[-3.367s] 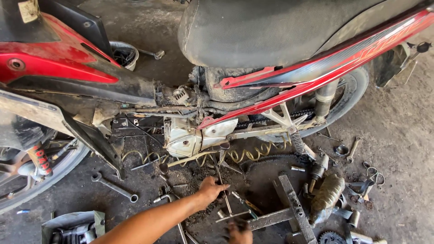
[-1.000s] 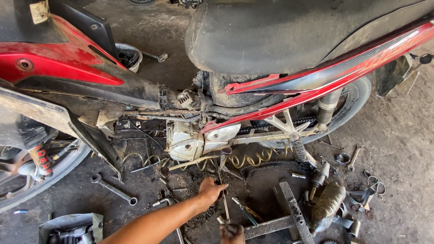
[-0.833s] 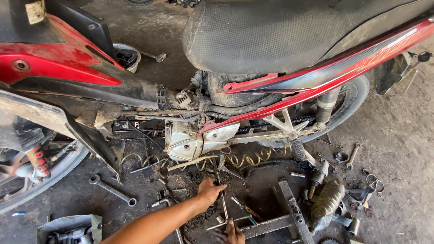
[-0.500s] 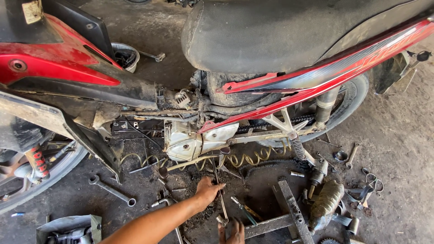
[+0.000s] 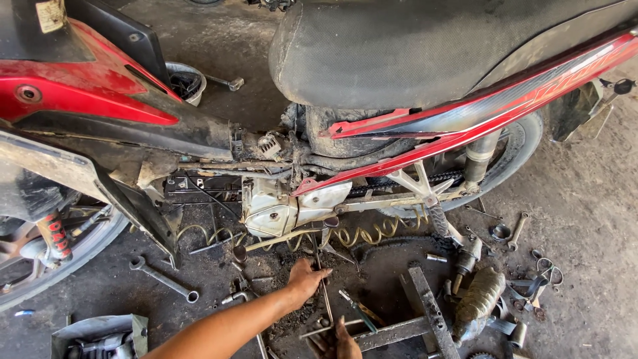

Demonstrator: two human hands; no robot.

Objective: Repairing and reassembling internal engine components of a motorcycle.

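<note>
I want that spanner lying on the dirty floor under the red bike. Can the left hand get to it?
Probably yes. The left hand rests on the floor among small parts, and the ring spanner lies flat to its left. Only bare ground and a few loose bits lie between them, so nothing looks in the way.

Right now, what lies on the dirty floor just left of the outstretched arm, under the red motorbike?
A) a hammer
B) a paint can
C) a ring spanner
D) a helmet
C: a long ring spanner lies flat on the floor, left of the left hand, which rests among small parts below the engine casing.
</note>
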